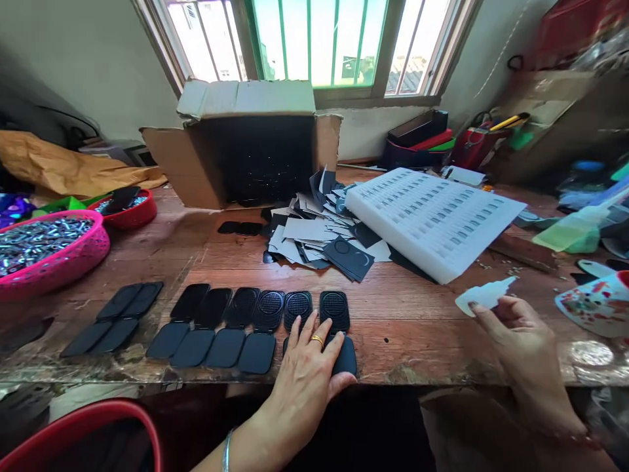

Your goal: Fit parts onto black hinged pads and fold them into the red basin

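My left hand (307, 360) lies palm down with its fingers spread over the rightmost black hinged cases (335, 311), touching their lower halves and hiding part of them. More of these cases lie opened out in a row to the left, their upper halves (271, 309) ridged with a round pattern and their lower halves (226, 347) smooth. Off to the right, my right hand (521, 344) is closed around a small translucent white squeeze bottle (484, 296), held tilted with its narrow nozzle pointing right and up.
A white foam block (432, 216) with rows of slots leans on a heap of black and white cards (309, 233). Behind stands an open cardboard box (170, 164). Pink basket (93, 252) of metal parts at left; patterned cup (590, 305) at right; red tub (147, 419) below the table edge.
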Action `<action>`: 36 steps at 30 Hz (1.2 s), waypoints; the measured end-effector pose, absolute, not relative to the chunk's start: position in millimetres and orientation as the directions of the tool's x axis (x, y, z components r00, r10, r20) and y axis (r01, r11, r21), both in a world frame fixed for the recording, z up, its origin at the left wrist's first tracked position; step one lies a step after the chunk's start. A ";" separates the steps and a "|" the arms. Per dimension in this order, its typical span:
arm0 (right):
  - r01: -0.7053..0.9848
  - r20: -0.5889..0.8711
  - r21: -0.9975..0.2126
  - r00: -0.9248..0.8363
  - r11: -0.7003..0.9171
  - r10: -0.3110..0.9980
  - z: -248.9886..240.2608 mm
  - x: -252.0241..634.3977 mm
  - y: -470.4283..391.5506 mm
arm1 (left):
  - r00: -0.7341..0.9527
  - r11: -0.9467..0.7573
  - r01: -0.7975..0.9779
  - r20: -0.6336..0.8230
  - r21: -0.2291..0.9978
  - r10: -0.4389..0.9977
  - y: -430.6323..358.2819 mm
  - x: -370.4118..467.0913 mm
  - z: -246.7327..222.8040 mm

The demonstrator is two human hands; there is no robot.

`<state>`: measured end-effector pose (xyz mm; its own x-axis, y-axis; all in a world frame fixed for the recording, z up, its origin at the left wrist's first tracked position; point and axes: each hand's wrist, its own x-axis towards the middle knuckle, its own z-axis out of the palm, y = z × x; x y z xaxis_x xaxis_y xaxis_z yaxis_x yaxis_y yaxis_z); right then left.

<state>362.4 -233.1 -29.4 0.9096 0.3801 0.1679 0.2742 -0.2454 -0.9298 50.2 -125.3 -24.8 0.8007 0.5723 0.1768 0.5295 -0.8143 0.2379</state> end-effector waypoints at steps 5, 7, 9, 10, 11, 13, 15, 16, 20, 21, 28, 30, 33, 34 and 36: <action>0.179 -0.005 -0.974 0.603 -0.142 0.798 -15.3 303.1 -198.9 | 0.801 -0.804 0.533 0.149 0.264 0.580 -124.1 53.2 -21.3; 0.130 -0.080 -0.977 0.500 -0.166 0.862 -14.5 287.2 -187.3 | 0.799 -0.800 0.534 0.145 0.275 0.584 -123.5 53.6 -20.9; 0.095 -0.107 -0.982 0.445 -0.165 0.889 -15.1 277.8 -177.8 | 0.798 -0.799 0.531 0.151 0.284 0.584 -123.2 53.5 -21.8; 0.092 -0.101 -0.984 0.432 -0.155 0.896 -15.5 275.1 -173.7 | 0.797 -0.799 0.528 0.157 0.287 0.583 -123.1 53.5 -22.4; 0.105 -0.088 -0.984 0.428 -0.146 0.899 -16.0 273.3 -169.8 | 0.797 -0.800 0.525 0.160 0.290 0.582 -123.0 53.6 -23.1; 0.181 -0.039 -0.974 0.455 -0.136 0.890 -17.0 271.0 -162.0 | 0.798 -0.802 0.521 0.165 0.293 0.579 -122.8 53.9 -24.2; 0.311 0.048 -0.942 0.501 -0.128 0.864 -17.9 269.4 -154.1 | 0.797 -0.803 0.520 0.173 0.291 0.579 -122.5 54.5 -25.0; 0.379 0.101 -0.917 0.521 -0.124 0.848 -18.4 268.6 -150.2 | 0.796 -0.805 0.519 0.179 0.288 0.578 -122.3 54.9 -25.1; 0.582 0.256 -0.803 0.529 -0.127 0.809 -19.4 266.9 -136.6 | 0.802 -0.810 0.514 0.178 0.284 0.571 -121.4 56.3 -23.0; 0.613 0.275 -0.779 0.523 -0.132 0.807 -19.4 267.1 -133.8 | 0.803 -0.810 0.513 0.176 0.283 0.570 -121.1 56.6 -22.0; 0.707 0.326 -0.696 0.465 -0.124 0.823 -18.7 269.9 -122.6 | 0.805 -0.816 0.509 0.183 0.276 0.564 -121.7 56.2 -23.1; 0.720 0.330 -0.683 0.450 -0.119 0.830 -19.1 270.9 -121.3 | 0.803 -0.816 0.508 0.190 0.276 0.565 -122.2 55.9 -24.5; 0.743 0.338 -0.658 0.437 -0.122 0.834 -19.4 272.5 -119.9 | 0.808 -0.817 0.507 0.178 0.276 0.562 -121.7 56.4 -23.4; 0.751 0.343 -0.649 0.433 -0.123 0.834 -19.3 272.8 -119.4 | 0.811 -0.817 0.506 0.168 0.277 0.560 -121.3 56.8 -22.4; 0.764 0.351 -0.634 0.420 -0.118 0.837 -18.3 273.0 -118.4 | 0.816 -0.815 0.508 0.147 0.279 0.559 -120.5 57.6 -20.1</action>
<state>273.0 -118.4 -18.3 0.4201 0.8370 0.3507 0.7639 -0.1176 -0.6345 57.6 -120.5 -20.1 0.8160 0.5589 0.1472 0.5078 -0.8150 0.2791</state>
